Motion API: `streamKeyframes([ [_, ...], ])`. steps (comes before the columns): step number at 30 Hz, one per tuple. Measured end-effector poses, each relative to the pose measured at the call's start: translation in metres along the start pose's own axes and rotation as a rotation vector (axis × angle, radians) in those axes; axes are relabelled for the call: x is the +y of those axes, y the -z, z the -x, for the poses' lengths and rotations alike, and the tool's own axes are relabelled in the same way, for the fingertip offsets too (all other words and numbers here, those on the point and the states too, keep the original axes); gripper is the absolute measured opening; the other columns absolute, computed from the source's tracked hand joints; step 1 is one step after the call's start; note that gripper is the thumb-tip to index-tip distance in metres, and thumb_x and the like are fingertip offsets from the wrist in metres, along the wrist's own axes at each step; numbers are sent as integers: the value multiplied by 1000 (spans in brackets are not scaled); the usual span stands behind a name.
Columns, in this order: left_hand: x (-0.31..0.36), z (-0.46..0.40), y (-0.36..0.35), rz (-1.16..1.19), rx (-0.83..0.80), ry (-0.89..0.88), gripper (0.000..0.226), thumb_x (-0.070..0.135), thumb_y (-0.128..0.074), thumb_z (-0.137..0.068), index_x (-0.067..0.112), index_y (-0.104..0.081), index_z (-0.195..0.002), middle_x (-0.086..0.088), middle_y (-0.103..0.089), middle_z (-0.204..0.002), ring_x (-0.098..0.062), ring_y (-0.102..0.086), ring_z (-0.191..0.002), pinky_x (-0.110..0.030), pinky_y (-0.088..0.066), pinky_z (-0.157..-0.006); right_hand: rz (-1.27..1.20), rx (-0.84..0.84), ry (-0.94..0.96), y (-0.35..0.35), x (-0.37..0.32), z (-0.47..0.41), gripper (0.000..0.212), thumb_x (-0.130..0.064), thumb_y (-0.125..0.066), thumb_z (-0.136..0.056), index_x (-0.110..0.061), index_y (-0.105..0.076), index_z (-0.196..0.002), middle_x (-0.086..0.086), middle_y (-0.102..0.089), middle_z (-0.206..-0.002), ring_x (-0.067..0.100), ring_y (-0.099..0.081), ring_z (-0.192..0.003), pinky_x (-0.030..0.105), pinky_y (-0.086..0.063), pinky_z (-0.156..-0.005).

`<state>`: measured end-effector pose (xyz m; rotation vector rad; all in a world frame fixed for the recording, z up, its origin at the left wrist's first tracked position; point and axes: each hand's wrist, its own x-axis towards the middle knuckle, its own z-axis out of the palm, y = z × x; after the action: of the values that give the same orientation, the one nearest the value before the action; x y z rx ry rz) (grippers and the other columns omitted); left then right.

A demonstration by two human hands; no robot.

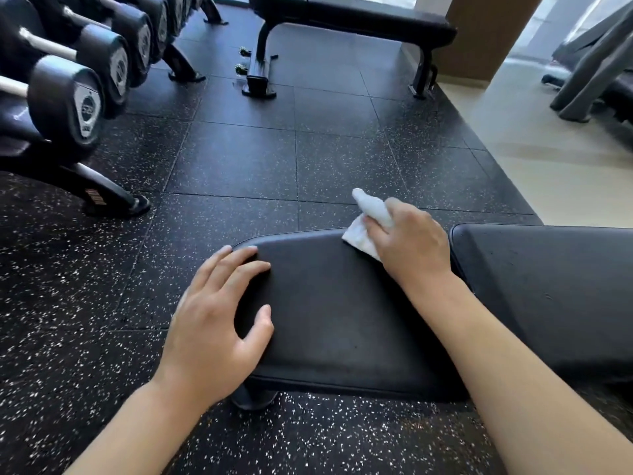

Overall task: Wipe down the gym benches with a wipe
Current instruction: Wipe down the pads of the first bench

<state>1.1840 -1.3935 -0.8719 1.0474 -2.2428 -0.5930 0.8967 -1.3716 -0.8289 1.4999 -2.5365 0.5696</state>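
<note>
A black padded bench seat (342,310) lies in front of me, with the bench's longer back pad (548,289) to its right across a narrow gap. My right hand (412,243) is closed around a crumpled white wipe (363,234) and presses it on the seat's far right corner. One twisted end of the wipe sticks up past my fingers. My left hand (219,320) rests flat on the seat's left end, fingers spread over the edge, holding nothing.
A second black flat bench (349,18) stands farther back on the speckled rubber floor (239,159). A rack of dumbbells (68,94) runs along the left. Beige flooring (548,159) and grey machine legs (582,80) are at the right.
</note>
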Motion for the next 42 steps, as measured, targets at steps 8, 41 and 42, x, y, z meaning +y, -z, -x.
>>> streamKeyframes([
  [8, -6, 1, -5, 62, 76, -57, 50, 32, -54, -89, 10, -62, -133, 7, -56, -144, -11, -37, -150, -30, -27, -126, -33, -13, 440, -11, -101, 92, 29, -50, -65, -89, -20, -65, -90, -2, -59, -76, 22, -60, -66, 32, -45, -55],
  [41, -17, -3, 11, 116, -71, -156, 43, 12, -58, -92, 6, -67, -133, -3, -60, -147, -23, -46, -147, -50, -35, -122, -82, 23, 542, 4, -76, 132, 25, -35, -74, -90, -14, -60, -84, 2, -56, -78, 27, -54, -69, 38, -41, -56],
  [42, -15, -3, 10, 104, -60, -155, 41, 13, -57, -93, 6, -68, -132, -3, -61, -147, -24, -46, -146, -50, -35, -122, -75, 45, 463, 5, -68, 121, 26, -36, -73, -89, -14, -60, -83, 3, -60, -78, 29, -59, -71, 37, -43, -58],
])
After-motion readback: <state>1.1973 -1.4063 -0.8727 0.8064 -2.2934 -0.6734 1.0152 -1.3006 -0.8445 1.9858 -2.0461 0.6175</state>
